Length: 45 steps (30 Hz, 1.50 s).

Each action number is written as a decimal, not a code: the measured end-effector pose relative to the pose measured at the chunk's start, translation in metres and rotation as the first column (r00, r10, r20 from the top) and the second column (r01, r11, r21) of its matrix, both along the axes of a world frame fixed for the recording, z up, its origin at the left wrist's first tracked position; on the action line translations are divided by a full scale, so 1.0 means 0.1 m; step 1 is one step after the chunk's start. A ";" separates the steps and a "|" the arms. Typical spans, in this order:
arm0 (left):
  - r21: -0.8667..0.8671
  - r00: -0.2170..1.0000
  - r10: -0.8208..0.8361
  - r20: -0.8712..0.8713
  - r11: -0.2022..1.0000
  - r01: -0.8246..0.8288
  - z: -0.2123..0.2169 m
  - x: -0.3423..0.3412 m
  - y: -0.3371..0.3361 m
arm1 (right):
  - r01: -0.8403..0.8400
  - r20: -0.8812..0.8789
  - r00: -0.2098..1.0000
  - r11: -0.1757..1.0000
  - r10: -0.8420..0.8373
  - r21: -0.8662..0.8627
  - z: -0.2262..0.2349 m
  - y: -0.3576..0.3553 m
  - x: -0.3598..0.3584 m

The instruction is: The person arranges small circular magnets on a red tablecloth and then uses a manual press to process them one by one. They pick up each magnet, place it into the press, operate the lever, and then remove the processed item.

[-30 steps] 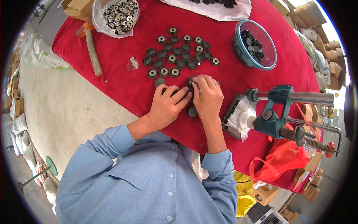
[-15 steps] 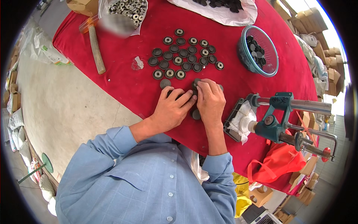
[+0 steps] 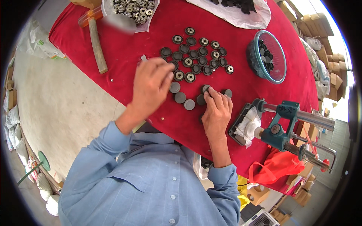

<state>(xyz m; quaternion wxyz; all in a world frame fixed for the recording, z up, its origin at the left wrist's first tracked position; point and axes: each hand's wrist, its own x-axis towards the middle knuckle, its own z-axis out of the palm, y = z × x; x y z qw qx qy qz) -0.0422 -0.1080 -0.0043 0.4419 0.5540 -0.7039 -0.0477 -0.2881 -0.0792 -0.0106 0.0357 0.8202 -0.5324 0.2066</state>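
Observation:
My left hand is over the left side of a group of round black caps. Its fingers are bent but apart from the thumb, and the fingertips partly cover one dark cap. Several caps in the group hold silvery bearings. Closer to me lie several plain grey round pieces in a loose curve. My right hand rests among these, fingers stretched out. Its fingertips touch a grey disc, and the palm partly hides another near its thumb.
A teal-rimmed basket of dark discs stands at right. Nearer is a green hand press. A wooden-handled mallet lies far left, beside a bag of bearings. A white sack with black parts sits at the back.
My left hand has lifted away from my right hand and moved left and farther out to the caps. Grey discs once hidden beneath the hands now show. The whole view has shifted slightly.

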 end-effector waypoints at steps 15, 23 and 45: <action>0.221 0.918 -0.010 -0.397 0.970 0.106 -0.20 0.30 -0.29 | 0.084 0.188 0.975 0.978 -0.121 0.192 0.23 -0.68 0.40; 0.073 0.986 -0.143 -0.087 0.986 0.150 -0.30 0.27 -0.07 | 0.065 0.163 0.981 0.965 -0.109 0.253 0.10 -0.79 0.50; 0.053 0.922 -0.291 0.256 0.956 0.287 -0.26 0.37 0.10 | -0.037 0.310 0.951 0.998 0.021 0.045 0.08 -0.54 0.60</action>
